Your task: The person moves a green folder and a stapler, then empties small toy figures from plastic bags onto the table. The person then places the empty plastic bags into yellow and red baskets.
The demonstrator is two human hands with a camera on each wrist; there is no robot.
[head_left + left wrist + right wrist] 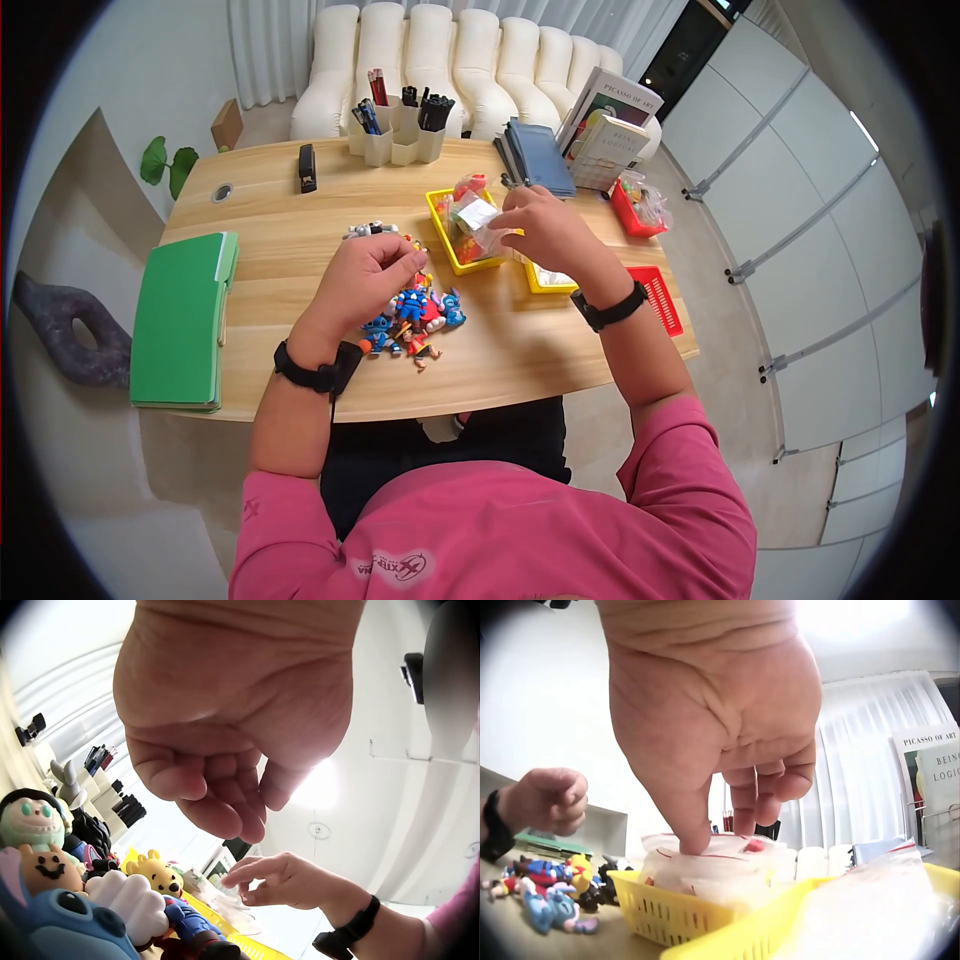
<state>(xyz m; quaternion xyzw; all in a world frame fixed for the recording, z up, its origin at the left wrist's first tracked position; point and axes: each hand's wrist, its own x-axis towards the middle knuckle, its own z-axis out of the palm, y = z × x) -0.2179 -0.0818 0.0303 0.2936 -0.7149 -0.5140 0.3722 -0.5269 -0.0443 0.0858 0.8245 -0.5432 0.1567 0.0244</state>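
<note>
While the right hand (546,230) has its bent fingers apart from its thumb near plastic bags (474,216) in 1 yellow basket (478,267), the left hand (360,278) curls its fingers loosely near toys (410,308), at 7 o'clock from that basket on the worktop (270,220).

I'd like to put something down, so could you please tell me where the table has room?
Bare wood lies between the green folder and the left hand, and between pen holders and figurines; it is crowded around the yellow baskets.
</note>
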